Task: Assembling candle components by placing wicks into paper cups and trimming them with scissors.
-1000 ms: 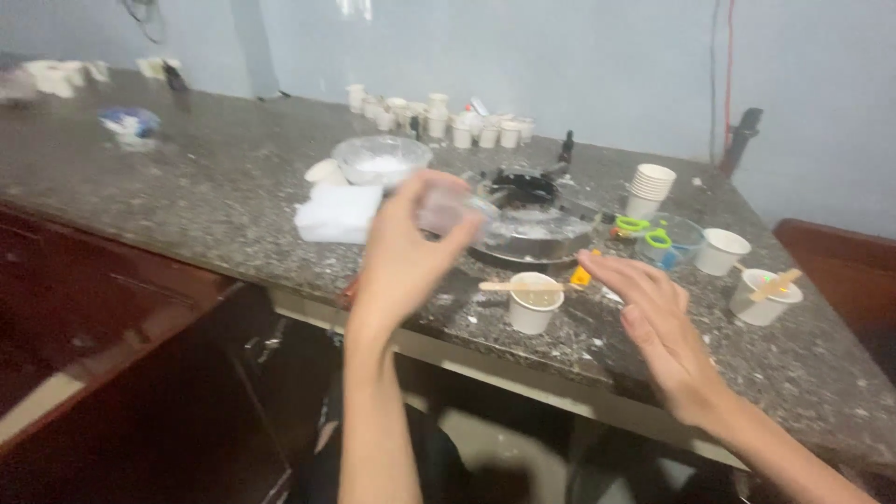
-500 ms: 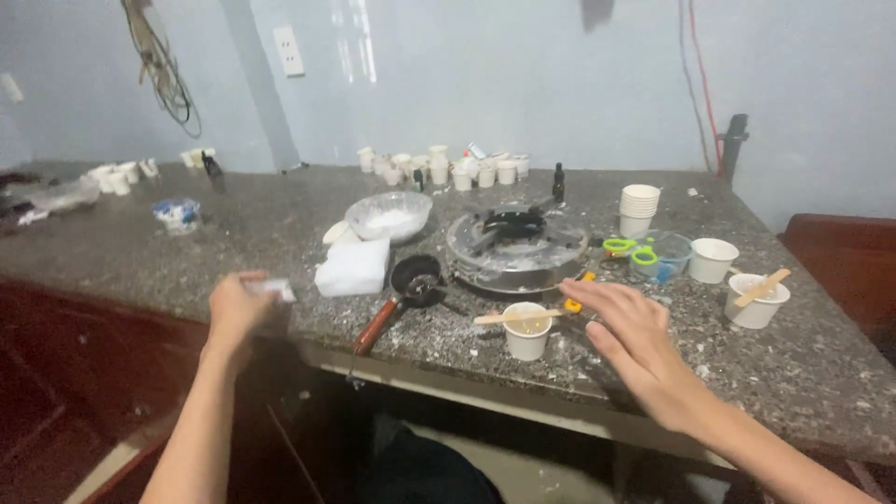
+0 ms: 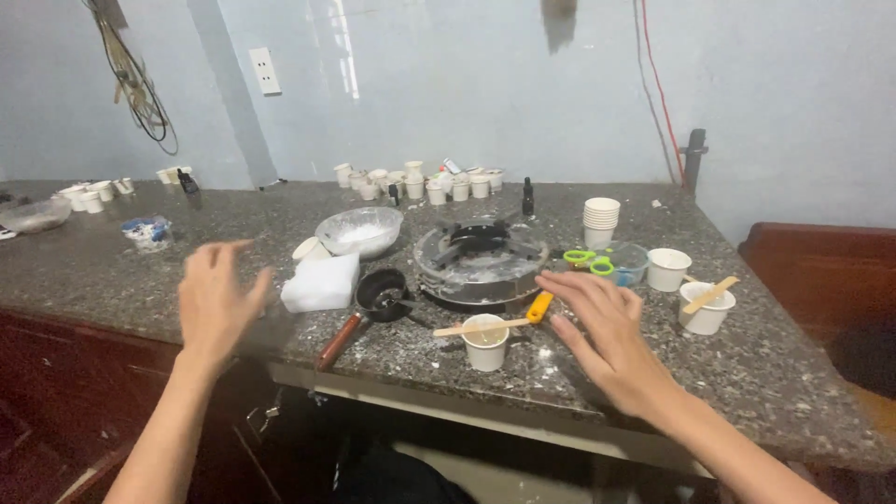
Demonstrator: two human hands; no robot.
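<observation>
Both hands were spread and empty above the speckled tabletop (image 3: 112,280). The right hand (image 3: 607,341) hovered beside a white paper cup (image 3: 486,342) with a wooden stick. The left hand (image 3: 215,299) hung near a white block (image 3: 322,283).

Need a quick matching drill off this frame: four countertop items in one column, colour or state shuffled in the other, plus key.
1. scissors
2. small pan
3. cup stack
4. near paper cup

A. wooden stick laid across its rim
B. green handles
C. white, beside the round burner
D. black, reddish-brown handle

Pairs: 1-B, 2-D, 3-C, 4-A
</observation>
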